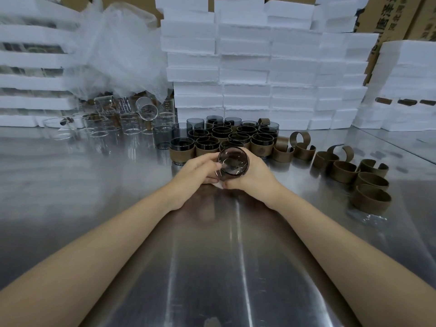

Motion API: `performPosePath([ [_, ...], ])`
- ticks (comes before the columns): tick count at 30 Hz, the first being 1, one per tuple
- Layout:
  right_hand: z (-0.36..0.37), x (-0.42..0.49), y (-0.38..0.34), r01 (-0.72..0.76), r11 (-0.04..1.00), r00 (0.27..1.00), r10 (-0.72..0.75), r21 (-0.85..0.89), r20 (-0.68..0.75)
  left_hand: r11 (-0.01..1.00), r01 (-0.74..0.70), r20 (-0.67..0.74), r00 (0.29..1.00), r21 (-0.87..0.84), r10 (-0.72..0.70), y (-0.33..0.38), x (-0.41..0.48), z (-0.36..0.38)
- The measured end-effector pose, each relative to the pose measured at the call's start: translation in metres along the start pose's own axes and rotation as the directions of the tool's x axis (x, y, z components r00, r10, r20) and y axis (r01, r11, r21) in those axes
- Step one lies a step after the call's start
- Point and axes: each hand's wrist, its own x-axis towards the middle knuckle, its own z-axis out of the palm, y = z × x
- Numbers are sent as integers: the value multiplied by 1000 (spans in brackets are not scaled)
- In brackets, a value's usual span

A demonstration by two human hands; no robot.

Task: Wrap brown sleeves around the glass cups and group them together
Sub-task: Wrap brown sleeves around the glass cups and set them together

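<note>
shiny steel bench [70,185] fills the view, with white foam boxes [259,67] stacked along its far edge; just above the bench's middle a dark glass cup [233,164] is held tipped on its side, its round end facing the camera; the left hand [200,171] grips it from the left with curled fingers, thumb on top; the right hand [252,178] wraps round it from the right, fingers curled under and behind; the hands cover the cup's wall, so whether a sleeve is on it cannot be told; just behind the hands stands a tight cluster of sleeved cups [224,138], dark glasses upright and touching, each with a brown band round its lower half; to the right of that cluster loose brown sleeves [354,171] lie scattered as open curls and rings, trailing toward the right edge of the bench; to the left of the cluster, clear glasses [113,123] stand crowded together, one tilted on top of the others; above them sags a crumpled clear plastic bag [113,43]; brown cardboard cartons [401,15] with printed characters rise behind the foam at the upper right.
</note>
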Motion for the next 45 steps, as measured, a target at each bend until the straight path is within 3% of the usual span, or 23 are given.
performPosePath([
  [3,1,-3,1,-33,993,999,29,114,35,997,44,-106,993,-68,-51,2,4,1],
  [7,-1,-7,-6,-65,986,994,51,154,99,987,-35,-131,990,155,56,-3,3,1],
  [9,-2,-9,-12,-83,965,990,52,250,130,961,-130,-57,987,243,148,-5,-1,2],
  [12,-3,-8,-13,-220,829,968,120,514,221,874,-272,120,962,401,245,-5,-8,9],
  [16,-4,-5,-13,-363,686,912,124,631,391,734,-442,206,895,515,395,0,-11,14],
  [20,-5,-4,-11,-491,608,835,126,624,535,700,-463,151,874,544,461,-1,-10,11],
  [25,-4,-3,-10,-540,557,819,174,631,546,741,-420,95,893,523,439,-1,-8,13],
  [35,-5,-4,-15,-589,601,774,229,540,590,731,-459,-4,846,505,533,3,-10,11],
  [40,-5,-5,-18,-643,610,725,293,462,623,838,-404,-39,893,368,448,4,-13,6],
  [45,-8,-7,-16,-627,612,735,257,483,628,804,-330,15,928,494,372,2,-11,7],
])
